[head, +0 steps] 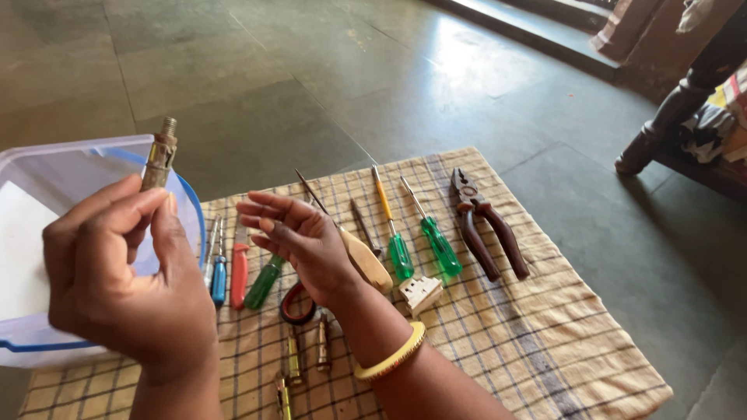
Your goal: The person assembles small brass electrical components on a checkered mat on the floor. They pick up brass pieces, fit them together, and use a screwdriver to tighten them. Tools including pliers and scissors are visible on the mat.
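Two green-handled screwdrivers [420, 233], one pliers [486, 229]

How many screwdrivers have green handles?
3. Two green-handled screwdrivers lie side by side left of the pliers: one, another. A darker third sits beside the right hand. More may be hidden.

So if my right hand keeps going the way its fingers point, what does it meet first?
Probably the left hand holding the anchor bolt: the right hand has open fingers pointing left toward it. Depth is unclear, so it might pass.

Checked cloth [545, 342] (tool-strewn) on floor [311, 78]
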